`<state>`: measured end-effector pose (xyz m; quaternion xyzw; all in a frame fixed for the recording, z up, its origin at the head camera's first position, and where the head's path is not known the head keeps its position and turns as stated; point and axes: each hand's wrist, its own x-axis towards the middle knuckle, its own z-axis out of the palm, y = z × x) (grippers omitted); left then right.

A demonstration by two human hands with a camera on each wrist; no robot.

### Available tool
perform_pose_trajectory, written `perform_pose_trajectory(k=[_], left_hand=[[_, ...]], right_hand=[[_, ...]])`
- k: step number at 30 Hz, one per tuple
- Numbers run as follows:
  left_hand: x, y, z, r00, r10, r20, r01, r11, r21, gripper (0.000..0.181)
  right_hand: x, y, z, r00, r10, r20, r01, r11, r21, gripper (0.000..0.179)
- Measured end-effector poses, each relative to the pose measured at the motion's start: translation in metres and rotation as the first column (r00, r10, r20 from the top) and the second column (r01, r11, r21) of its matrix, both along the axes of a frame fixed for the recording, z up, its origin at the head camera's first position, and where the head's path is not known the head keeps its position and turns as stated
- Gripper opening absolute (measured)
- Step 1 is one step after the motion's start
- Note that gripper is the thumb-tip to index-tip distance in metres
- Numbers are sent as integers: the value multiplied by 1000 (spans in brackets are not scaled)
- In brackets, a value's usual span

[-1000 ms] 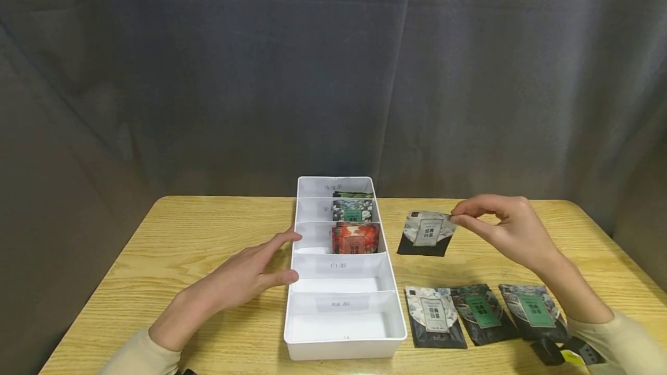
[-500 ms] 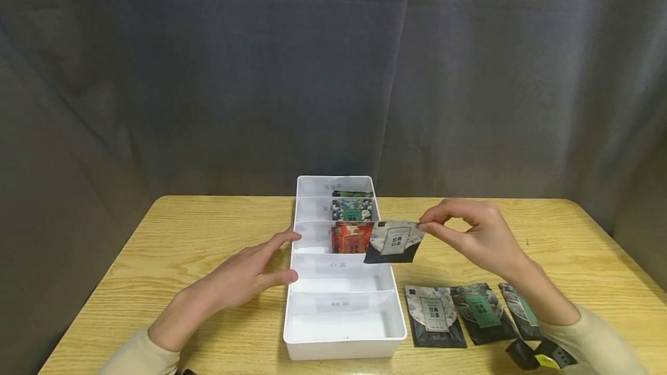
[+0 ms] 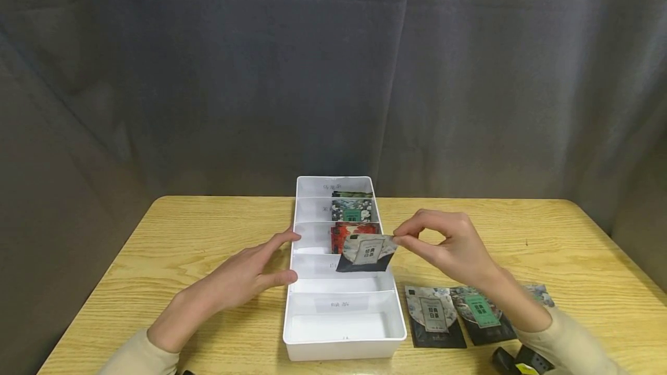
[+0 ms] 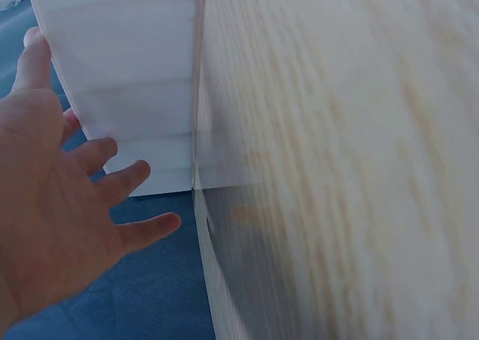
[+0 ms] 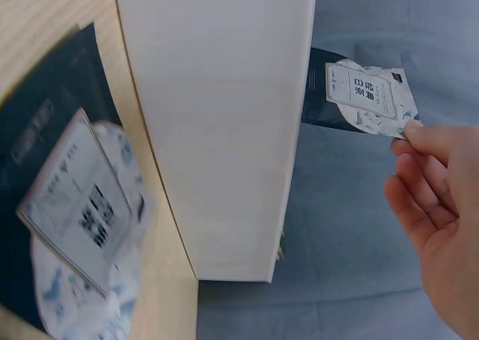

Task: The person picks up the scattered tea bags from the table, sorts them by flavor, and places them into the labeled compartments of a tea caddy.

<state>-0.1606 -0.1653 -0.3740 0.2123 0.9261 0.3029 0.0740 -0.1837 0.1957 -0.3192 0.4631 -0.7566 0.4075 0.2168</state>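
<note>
My right hand [image 3: 448,246] pinches a black-and-white tea sachet [image 3: 367,252] by its top right corner, in the head view. The sachet hangs upright over the fourth compartment from the back of a white divided box [image 3: 344,350]. In the right wrist view, thumb and fingertips grip that sachet [image 5: 363,94], its lower end behind the box's rim. My left hand [image 3: 245,271] lies along the box's left side with fingers spread, fingertips at the rim; the left wrist view shows the same hand [image 4: 67,183] against the box wall [image 4: 123,78].
Red sachets [image 3: 344,234], a green-labelled sachet [image 3: 352,210] and green-edged sachets [image 3: 353,194] stand in the rear compartments. Right of the box lie a white-and-black sachet [image 3: 435,317] and a green-labelled one [image 3: 482,314]; another is partly behind the right forearm. A grey curtain [image 3: 333,74] hangs behind the table.
My right hand has carried the pinched sachet leftward and slightly down, from beside the box to over its fourth compartment. The left hand has stayed in place.
</note>
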Motion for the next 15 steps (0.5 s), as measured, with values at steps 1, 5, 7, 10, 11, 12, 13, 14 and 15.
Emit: perform_pose_trajectory(k=[1, 5, 7, 10, 11, 12, 13, 14, 15], left_hand=[[0, 0, 0, 1000, -1, -1, 1, 1000, 0, 68], [0, 0, 0, 1000, 2, -2, -2, 1000, 3, 69], [0, 0, 0, 1000, 2, -2, -2, 1000, 4, 69], [1, 0, -1, 1000, 0, -3, 0, 1000, 2, 69], [1, 0, -1, 1000, 0, -4, 0, 1000, 1, 69], [1, 0, -1, 1000, 1, -5, -1, 1000, -1, 69], [1, 0, -1, 1000, 4, -2, -4, 1000, 0, 68], [1, 0, -1, 1000, 5, -1, -5, 1000, 0, 67], [1, 0, -1, 1000, 7, 1, -7, 1000, 1, 67]], right_hand=[[1, -2, -1, 1000, 4, 9, -4, 1000, 4, 34], [3, -8, -8, 999, 26, 44, -28, 999, 40, 31], [4, -9, -12, 998, 51, 46, -54, 997, 53, 30], [5, -10, -18, 996, 91, 25, -92, 993, 72, 31], [6, -10, -20, 995, 102, 15, -103, 992, 78, 31], [7, -11, -22, 994, 110, 9, -111, 990, 85, 31], [7, -11, -23, 993, 115, 2, -114, 989, 92, 31], [8, -11, -25, 993, 118, -3, -118, 988, 97, 30], [9, -11, -26, 993, 121, -5, -120, 987, 103, 29]])
